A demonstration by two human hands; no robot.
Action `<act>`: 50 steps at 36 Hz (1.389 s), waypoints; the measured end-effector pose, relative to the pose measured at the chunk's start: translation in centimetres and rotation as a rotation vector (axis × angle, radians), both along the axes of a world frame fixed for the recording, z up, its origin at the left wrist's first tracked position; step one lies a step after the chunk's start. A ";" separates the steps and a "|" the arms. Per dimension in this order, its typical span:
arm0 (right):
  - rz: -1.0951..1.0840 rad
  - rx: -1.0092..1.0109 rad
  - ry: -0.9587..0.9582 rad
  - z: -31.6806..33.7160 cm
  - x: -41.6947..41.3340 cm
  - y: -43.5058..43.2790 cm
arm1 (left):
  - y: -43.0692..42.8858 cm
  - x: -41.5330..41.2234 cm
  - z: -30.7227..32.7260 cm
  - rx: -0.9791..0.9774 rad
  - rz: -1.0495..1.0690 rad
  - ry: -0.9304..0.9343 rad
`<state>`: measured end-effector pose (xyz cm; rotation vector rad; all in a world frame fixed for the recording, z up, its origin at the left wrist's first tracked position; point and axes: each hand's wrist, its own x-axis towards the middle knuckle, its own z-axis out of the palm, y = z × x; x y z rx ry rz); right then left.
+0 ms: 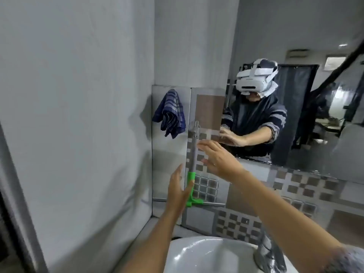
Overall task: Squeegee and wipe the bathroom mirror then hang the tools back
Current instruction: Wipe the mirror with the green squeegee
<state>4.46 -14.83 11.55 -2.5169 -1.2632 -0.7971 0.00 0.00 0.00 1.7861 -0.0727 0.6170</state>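
Glass bathroom mirror [307, 115] is seen filling the upper right, above a band of checkered tiles [295, 186]. White wash basin [206, 257] and chrome tap [269, 255] are placed below. Blue striped cloth [170, 113] is hung high on the corner panel, untouched.

Squeegee [192, 174] is hung upright from a small hook [196, 125] just left of the mirror, grey handle up, green head down. It is flanked by both hands.

Left hand [177, 190] is held flat beside the green neck, fingers straight, nothing grasped; whether the thumb touches the green part cannot be told. Right hand [220, 160] is spread loose beside the grey handle, fingertips near it, nothing grasped.

Step judged: the squeegee at its hook, either being reached for or just released; with both tools hung, which of the two cannot be told. No wiping is shown.

If it is a pick-up, fingers must be closed round the handle and the squeegee lifted clear of the hook. If it is a hang-back, only withdrawal is needed.
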 end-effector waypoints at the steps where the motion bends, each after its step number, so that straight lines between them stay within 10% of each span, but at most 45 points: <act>1: 0.015 -0.008 -0.010 -0.4 0.7 0.3 | -0.1 0.2 -0.2 -0.045 -0.006 0.017; 18: 0.165 -0.177 -0.221 -2.7 6.3 1.8 | -0.5 3.8 -2.6 -0.241 -0.055 0.055; 50: -0.178 -0.333 -0.330 5.1 -5.7 -6.4 | -2.2 -3.1 7.3 0.275 -0.148 -0.156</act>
